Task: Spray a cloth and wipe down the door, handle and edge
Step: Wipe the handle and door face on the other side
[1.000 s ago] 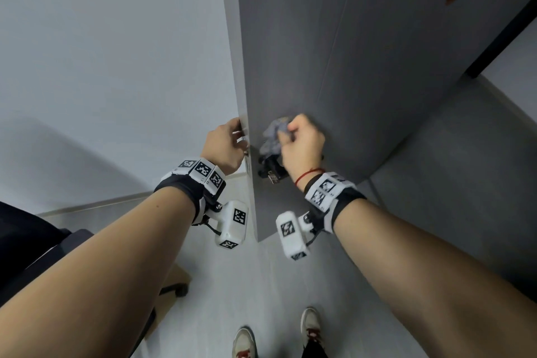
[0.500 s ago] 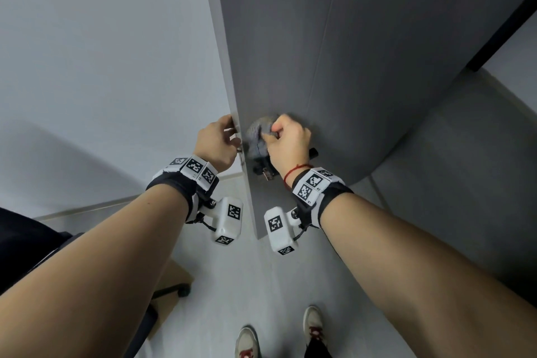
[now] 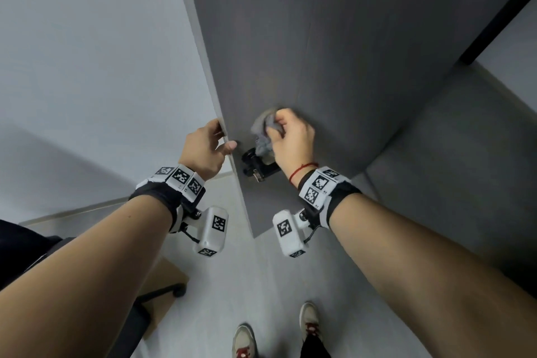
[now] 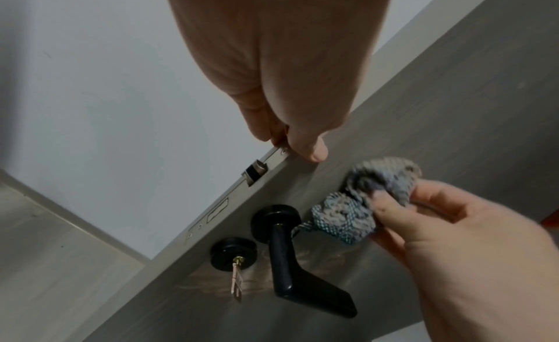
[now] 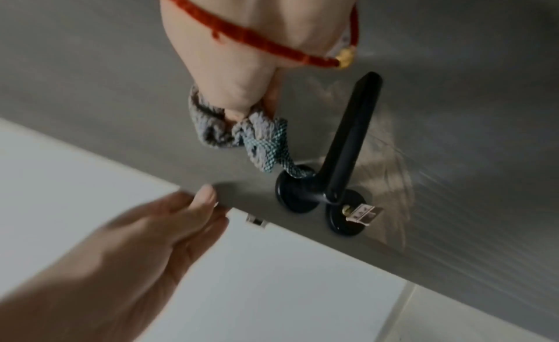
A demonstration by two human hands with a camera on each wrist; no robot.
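A grey door [image 3: 319,38] stands ajar in front of me, with a black lever handle [image 4: 290,270] and a key [image 4: 237,283] in the black lock rose below it. My right hand [image 3: 290,136] grips a bunched grey cloth [image 3: 263,132] and holds it against the door face just above the handle [image 5: 351,141]; a cloth tail [image 5: 272,153] hangs onto the handle's rose. My left hand [image 3: 207,148] holds the door's edge [image 4: 260,170] above the latch, thumb [image 4: 311,148] on the face and fingers behind.
A white wall [image 3: 87,52] lies left of the door. A chair base with a castor [image 3: 162,293] stands at the lower left on the pale floor. My shoes [image 3: 308,325] are below the door. A dark frame [image 3: 499,14] runs at the upper right.
My right hand has carried the cloth a little upward on the door, away from the handle. The left hand stays on the door's edge.
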